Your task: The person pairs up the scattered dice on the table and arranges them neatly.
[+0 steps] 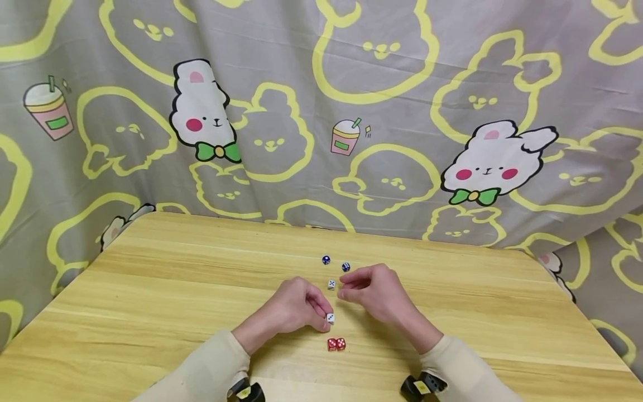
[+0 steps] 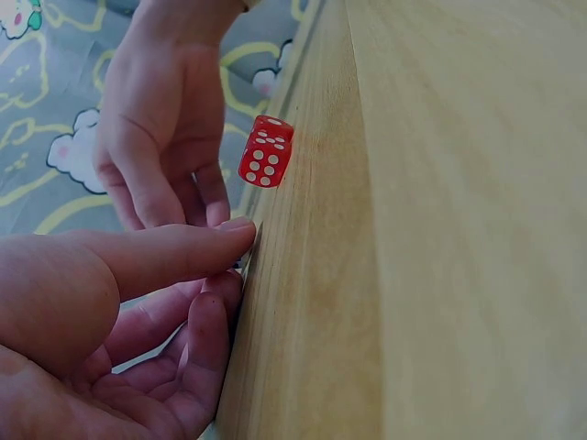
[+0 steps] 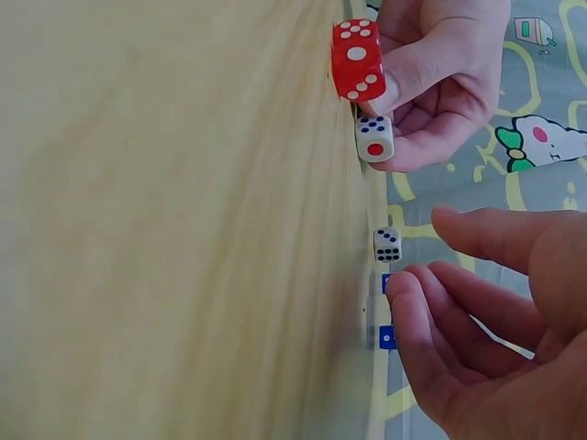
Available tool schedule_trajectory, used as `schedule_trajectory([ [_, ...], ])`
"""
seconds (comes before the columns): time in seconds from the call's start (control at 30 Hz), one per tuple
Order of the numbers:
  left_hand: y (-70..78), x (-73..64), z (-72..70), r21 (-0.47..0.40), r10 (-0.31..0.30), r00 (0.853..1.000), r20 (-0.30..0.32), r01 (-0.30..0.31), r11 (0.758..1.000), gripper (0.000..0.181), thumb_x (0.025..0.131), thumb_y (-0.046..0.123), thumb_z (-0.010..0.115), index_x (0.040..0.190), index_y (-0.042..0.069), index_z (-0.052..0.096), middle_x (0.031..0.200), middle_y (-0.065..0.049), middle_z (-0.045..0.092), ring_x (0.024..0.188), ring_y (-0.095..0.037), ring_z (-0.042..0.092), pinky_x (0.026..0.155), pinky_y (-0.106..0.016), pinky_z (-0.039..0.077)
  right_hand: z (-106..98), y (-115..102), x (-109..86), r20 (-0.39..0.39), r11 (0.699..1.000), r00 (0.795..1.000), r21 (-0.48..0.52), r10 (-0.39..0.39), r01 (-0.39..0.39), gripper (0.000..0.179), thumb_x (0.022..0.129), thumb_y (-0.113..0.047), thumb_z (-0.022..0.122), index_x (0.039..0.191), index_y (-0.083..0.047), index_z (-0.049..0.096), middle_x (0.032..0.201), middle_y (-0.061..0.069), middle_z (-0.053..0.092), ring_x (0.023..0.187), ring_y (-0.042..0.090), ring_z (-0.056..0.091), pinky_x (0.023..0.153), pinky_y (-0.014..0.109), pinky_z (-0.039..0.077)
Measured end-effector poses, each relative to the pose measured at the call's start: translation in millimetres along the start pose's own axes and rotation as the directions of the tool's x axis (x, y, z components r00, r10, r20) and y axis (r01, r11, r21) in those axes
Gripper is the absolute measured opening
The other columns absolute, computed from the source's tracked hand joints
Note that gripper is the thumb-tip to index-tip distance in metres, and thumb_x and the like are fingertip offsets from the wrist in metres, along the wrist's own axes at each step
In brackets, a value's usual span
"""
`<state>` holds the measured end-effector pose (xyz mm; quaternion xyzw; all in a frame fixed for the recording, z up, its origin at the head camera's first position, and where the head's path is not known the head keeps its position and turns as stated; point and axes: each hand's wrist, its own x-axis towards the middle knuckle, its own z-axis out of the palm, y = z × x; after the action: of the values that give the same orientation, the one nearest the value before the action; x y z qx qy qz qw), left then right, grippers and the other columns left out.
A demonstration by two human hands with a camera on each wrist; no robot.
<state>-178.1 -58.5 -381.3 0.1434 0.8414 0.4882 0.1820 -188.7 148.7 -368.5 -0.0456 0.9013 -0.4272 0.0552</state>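
Note:
A white die sits in the fingertips of my left hand, which pinches it low at the table. In the right wrist view this white die shows a red one-pip side. My right hand is beside a second white die, its thumb and fingers parted with nothing between them. Two red dice lie side by side nearer me than the left hand. Beyond the second white die are two blue dice, one to the left and one to the right.
All the dice are on a wooden table. A patterned grey and yellow curtain hangs behind the table and along its sides. A black strap device is on each wrist.

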Motion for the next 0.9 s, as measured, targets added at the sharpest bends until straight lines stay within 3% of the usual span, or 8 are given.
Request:
schedule_trajectory([
  [0.43, 0.4, 0.8, -0.1, -0.001, 0.001, 1.000, 0.000, -0.001, 1.000, 0.020, 0.072, 0.004, 0.095, 0.084, 0.011, 0.081, 0.076, 0.002, 0.075, 0.071, -0.011, 0.068, 0.074, -0.026, 0.053, 4, -8, 9.3, 0.004, 0.992, 0.996, -0.089, 0.084, -0.084, 0.017, 0.083, -0.020, 0.092, 0.099, -0.016, 0.085, 0.087, -0.004, 0.078, 0.077, 0.013, 0.061, 0.063, 0.025, 0.047],
  [0.7, 1.0, 1.0, 0.0, -0.001, 0.000, 1.000, 0.000, 0.000, 1.000, 0.020, 0.072, 0.004, 0.095, 0.083, 0.011, 0.080, 0.075, 0.001, 0.075, 0.071, -0.011, 0.067, 0.073, -0.026, 0.052, 8, -12, 14.2, 0.014, 0.991, 0.999, -0.128, 0.050, -0.047, 0.017, 0.082, -0.020, 0.092, 0.096, -0.013, 0.084, 0.087, -0.001, 0.078, 0.069, 0.013, 0.062, 0.059, 0.025, 0.051],
  [0.9, 0.4, 1.1, 0.2, -0.003, 0.006, 1.000, 0.000, -0.005, 1.000, 0.020, 0.072, 0.003, 0.095, 0.083, 0.010, 0.080, 0.075, 0.001, 0.075, 0.070, -0.010, 0.067, 0.071, -0.026, 0.053, 11, -15, 15.3, 0.010, 0.987, 0.999, -0.157, 0.046, -0.044, 0.018, 0.082, -0.019, 0.093, 0.096, -0.012, 0.085, 0.090, 0.001, 0.080, 0.075, 0.014, 0.062, 0.060, 0.026, 0.051],
])
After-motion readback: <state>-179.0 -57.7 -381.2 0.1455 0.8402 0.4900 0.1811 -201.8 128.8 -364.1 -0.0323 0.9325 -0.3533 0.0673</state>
